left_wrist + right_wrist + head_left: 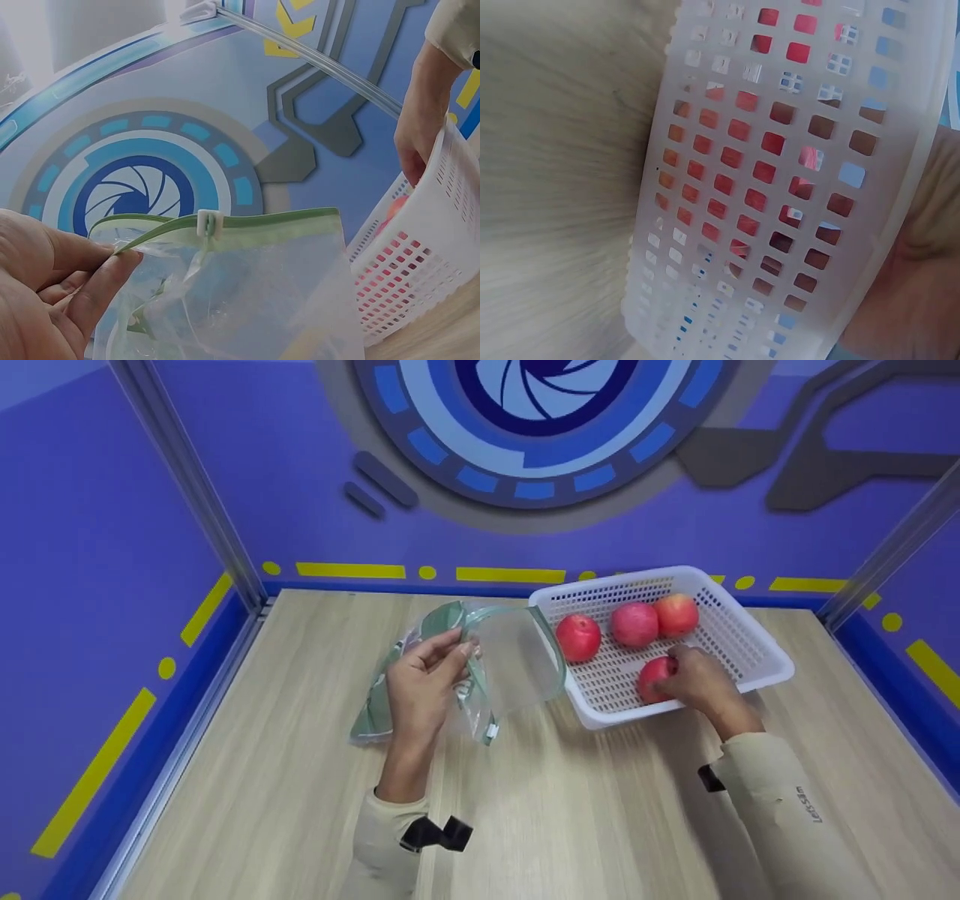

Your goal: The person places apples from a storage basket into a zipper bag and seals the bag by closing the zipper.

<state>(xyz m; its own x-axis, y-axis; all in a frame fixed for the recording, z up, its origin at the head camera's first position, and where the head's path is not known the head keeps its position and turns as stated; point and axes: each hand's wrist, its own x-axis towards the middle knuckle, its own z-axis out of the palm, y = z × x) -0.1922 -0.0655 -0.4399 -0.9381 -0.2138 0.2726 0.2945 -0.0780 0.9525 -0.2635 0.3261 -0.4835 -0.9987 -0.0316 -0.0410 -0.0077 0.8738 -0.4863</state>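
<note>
My left hand [422, 690] pinches the green-trimmed rim of a clear zip bag [517, 656] between thumb and fingertips. A white slider [210, 223] sits on the bag's zip edge in the left wrist view, and the bag's mouth spreads toward the basket. Inside the white perforated basket [765, 664], my right hand [701, 679] grips a red apple [654, 681] near the front wall. Three more apples lie in there: a red one [578, 638] at the left, a darker one [635, 624] and a yellowish-red one [677, 615] side by side at the back.
A pale wooden table [570, 810] carries the bag and basket. Behind it rises a blue printed wall [300, 495], with side panels joined by metal posts [191, 487]. The bag's right edge overlaps the basket's left rim in the head view.
</note>
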